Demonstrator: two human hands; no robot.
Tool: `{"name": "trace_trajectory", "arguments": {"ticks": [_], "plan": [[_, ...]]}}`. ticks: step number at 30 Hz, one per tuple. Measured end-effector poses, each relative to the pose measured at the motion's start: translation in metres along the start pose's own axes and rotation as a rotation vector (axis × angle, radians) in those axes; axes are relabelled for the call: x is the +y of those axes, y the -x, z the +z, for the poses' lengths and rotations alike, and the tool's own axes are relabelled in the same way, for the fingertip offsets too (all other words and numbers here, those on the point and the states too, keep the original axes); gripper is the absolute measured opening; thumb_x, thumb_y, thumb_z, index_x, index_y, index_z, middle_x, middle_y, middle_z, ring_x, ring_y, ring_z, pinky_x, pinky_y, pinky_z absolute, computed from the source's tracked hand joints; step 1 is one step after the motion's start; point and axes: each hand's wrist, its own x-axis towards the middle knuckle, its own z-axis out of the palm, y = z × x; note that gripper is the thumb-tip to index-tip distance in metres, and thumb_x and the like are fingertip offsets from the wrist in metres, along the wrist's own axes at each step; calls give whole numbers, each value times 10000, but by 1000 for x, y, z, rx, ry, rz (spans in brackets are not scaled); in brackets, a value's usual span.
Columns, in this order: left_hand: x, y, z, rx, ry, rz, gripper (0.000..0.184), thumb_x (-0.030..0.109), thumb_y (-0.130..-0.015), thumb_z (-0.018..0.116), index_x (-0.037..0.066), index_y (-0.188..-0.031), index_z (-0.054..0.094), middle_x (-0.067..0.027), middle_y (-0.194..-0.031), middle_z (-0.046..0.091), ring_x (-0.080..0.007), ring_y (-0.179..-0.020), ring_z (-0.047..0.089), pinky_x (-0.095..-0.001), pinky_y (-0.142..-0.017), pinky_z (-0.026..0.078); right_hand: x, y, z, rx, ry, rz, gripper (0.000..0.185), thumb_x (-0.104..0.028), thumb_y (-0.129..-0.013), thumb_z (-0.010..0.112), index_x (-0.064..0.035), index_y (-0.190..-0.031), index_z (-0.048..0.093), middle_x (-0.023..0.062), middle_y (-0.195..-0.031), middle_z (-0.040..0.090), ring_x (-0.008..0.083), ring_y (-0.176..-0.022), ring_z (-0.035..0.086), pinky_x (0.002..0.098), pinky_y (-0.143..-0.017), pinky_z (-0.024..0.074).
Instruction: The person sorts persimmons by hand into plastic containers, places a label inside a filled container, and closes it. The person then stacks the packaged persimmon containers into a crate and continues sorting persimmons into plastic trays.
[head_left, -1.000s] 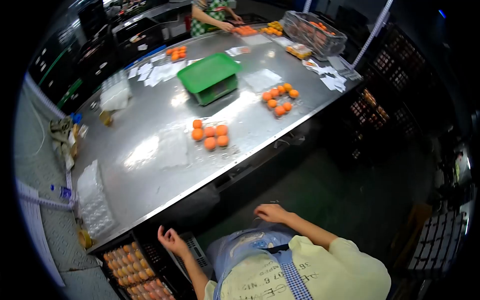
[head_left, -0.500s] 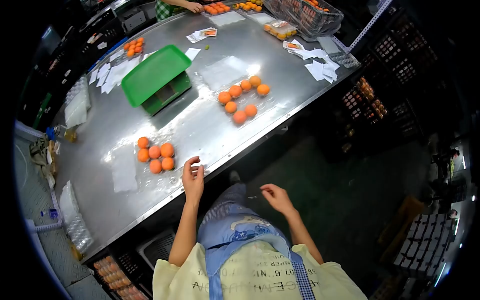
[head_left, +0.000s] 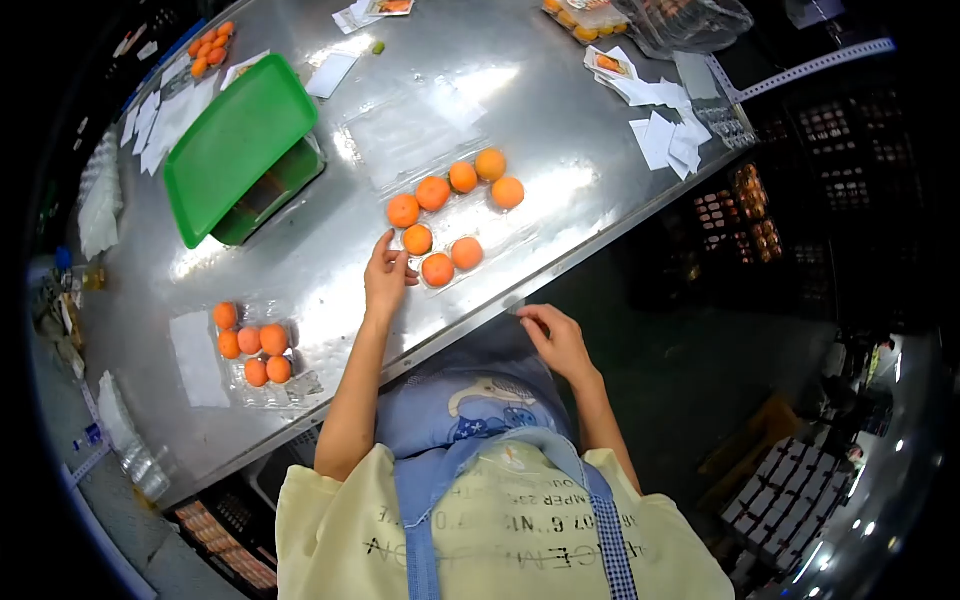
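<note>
My left hand (head_left: 388,279) is open over the metal table, fingers spread, its fingertips beside the nearest oranges (head_left: 417,240) in a clear plastic tray (head_left: 500,238). Whether they touch the fruit or the tray's rim I cannot tell. Several oranges sit in this tray, with gaps between some of them. The tray's clear lid seems to lie flat behind it. My right hand (head_left: 558,342) hangs by the table's front edge, fingers loosely bent, with nothing visible in it. To the left, a second clear tray (head_left: 303,384) holds several oranges (head_left: 273,340).
A green box with a green board (head_left: 240,140) on top stands at the left of the metal table (head_left: 330,300). White paper slips (head_left: 668,140) lie at the right and back left. A packed fruit box (head_left: 585,20) sits at the far edge. Dark crates (head_left: 830,140) stand right.
My view has shifted right along the table. My left hand has moved from the table's front edge to the right-hand tray. My right hand has come up near the table edge.
</note>
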Motion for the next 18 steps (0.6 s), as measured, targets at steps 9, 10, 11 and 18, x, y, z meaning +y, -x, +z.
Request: {"name": "trace_trajectory", "arguments": {"ticks": [9,10,11,18], "plan": [[-1,11,51,186,71,-84,495,58,-926,532,88,-1403,403,-57,-873,551,-109,-618,562,-254,-534,524,18,-143,-53,-270,80,-269,170,-105,-849,614,-55,-1005,660,122,-951,666,285,-803,657,340,-708,524],[-4,11,56,208,58,-89,495,64,-927,533,89,-1404,403,-54,-867,547,-106,-616,557,-252,-536,518,14,-156,-53,-316,76,-319,170,-97,-846,621,-46,-1004,656,118,-938,662,267,-792,654,330,-698,522],[-2,14,58,225,55,-95,490,68,-928,534,87,-1401,407,-51,-865,548,-104,-617,555,-250,-541,512,10,-166,-52,-364,73,-366,170,-90,-843,629,-37,-1003,653,114,-924,659,248,-781,650,319,-688,520],[-2,32,73,398,161,-106,407,96,-919,556,62,-1319,484,-48,-874,564,-102,-648,555,-242,-581,492,-14,-192,-8,-511,160,-915,496,-208,-636,789,-76,-1071,590,66,-1083,567,270,-998,515,395,-837,418]]}}
